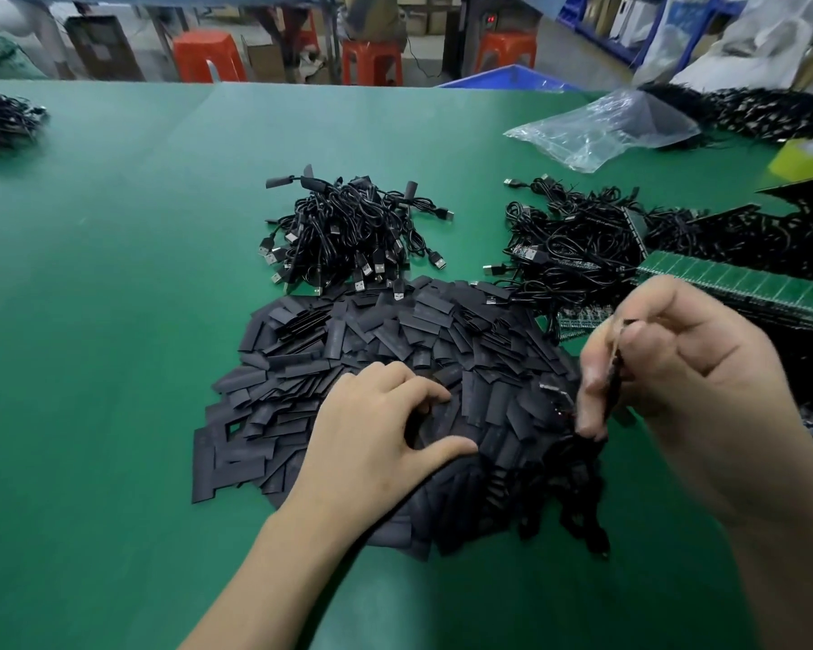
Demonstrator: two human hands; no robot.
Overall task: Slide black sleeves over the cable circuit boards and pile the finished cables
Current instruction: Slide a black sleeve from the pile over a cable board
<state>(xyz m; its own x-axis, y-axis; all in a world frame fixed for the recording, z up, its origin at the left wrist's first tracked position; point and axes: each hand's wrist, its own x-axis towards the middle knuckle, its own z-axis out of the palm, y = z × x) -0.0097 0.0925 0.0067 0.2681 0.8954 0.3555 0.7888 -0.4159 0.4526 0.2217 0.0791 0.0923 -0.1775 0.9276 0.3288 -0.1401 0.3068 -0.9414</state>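
My left grip [376,433] lies palm down, fingers curled, thumb stretched rightward; whether it holds anything, I cannot tell. My right grip [686,368], raised beside it, pinches a thin black cable [614,375] between thumb and fingers.

Your left hand [376,429] and right hand [691,382] were both bare, uncovered from fingertips to wrists. Your left forearm [273,570] and right forearm [789,570] were bare too, as far as the view's lower edge showed them. Your right hand looked slightly blurred.
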